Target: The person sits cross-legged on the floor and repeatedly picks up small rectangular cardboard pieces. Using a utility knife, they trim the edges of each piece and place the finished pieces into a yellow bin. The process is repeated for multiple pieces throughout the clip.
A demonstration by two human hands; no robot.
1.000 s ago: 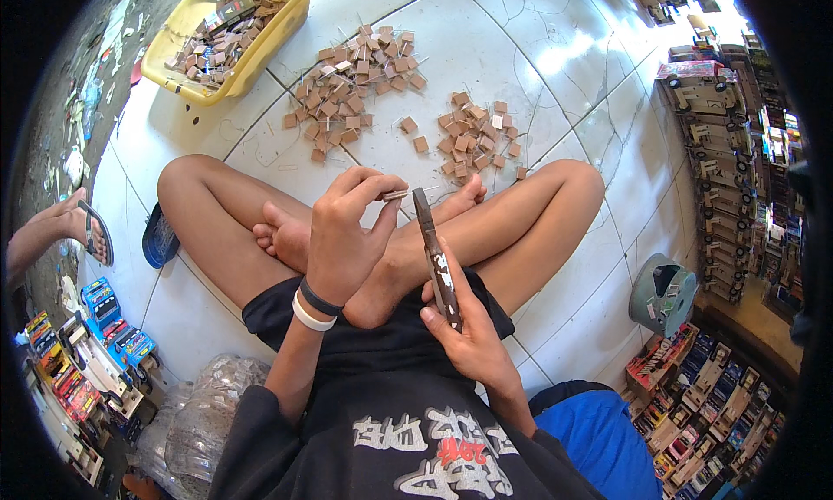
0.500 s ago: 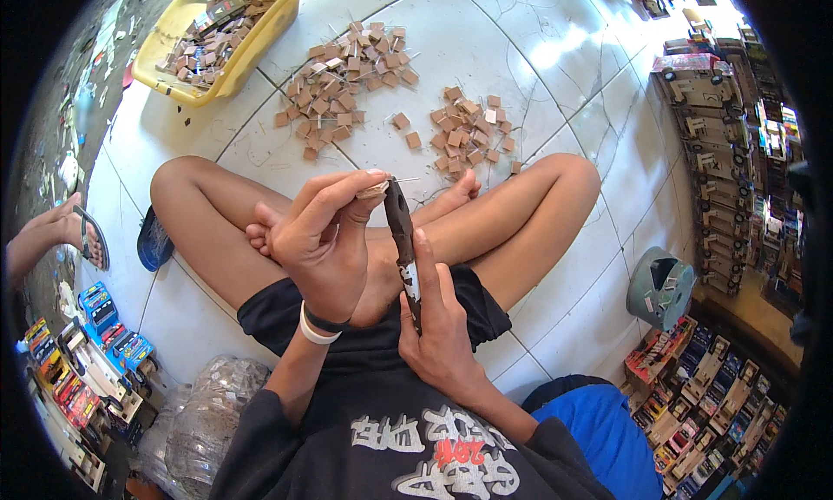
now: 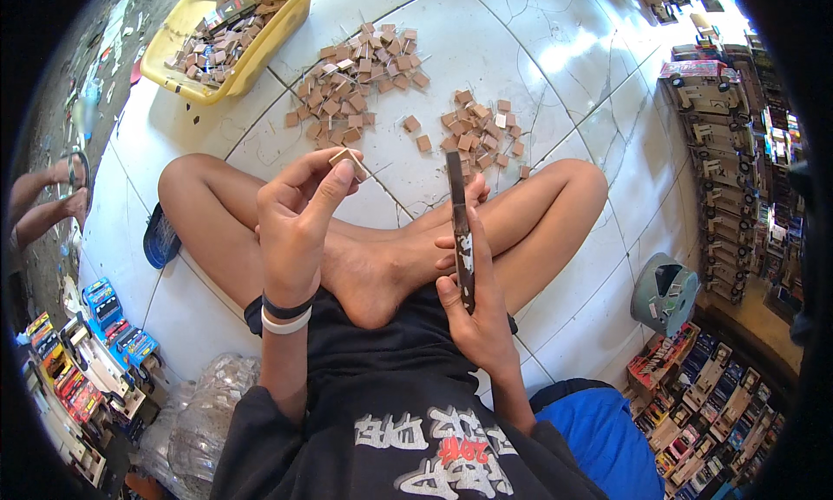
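Note:
My left hand (image 3: 297, 218) is raised over my crossed legs, thumb and fingers pinching a small wooden block (image 3: 347, 160). A thin wire or pin seems to stick out beside it. In my right hand (image 3: 482, 313) I hold dark pliers (image 3: 458, 200) upright and seen edge-on, their handle coating worn to pale patches. The jaws are apart from the block. Past my legs, a larger pile of wooden blocks with thin metal pins (image 3: 356, 88) lies on the tiles, with a smaller block pile (image 3: 479, 131) to its right.
A yellow tub (image 3: 291, 33) of blocks stands far left. Wooden toy vehicles (image 3: 718, 187) are stacked along the right, more toy vehicles (image 3: 126, 326) at lower left. A green spool (image 3: 664, 293) stands to the right. Someone's feet (image 3: 74, 187) show at the left edge.
The pliers have come away from the block and moved right with my right hand. My left hand has moved left with the block. The person's feet at the left edge have shifted.

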